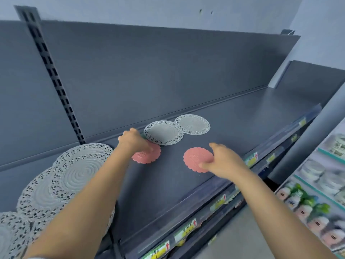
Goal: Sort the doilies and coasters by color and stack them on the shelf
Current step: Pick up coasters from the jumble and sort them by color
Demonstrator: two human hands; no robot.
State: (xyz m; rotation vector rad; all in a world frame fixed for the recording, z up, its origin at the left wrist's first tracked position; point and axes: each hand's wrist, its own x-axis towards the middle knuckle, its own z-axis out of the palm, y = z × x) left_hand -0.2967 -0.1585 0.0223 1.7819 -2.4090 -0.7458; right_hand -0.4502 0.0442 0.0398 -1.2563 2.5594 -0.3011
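Pink coasters (196, 158) (144, 156) lie under both hands (133, 140) (222, 161) on the shelf (242, 116).

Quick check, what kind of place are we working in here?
Most likely a retail shop aisle: a metal gondola shelf, price labels along its front edge, and packaged goods on the neighbouring rack.

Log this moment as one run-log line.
left hand: on left pink coaster | right hand: on right pink coaster | two small grey doilies behind, overlapping | pinks not yet stacked
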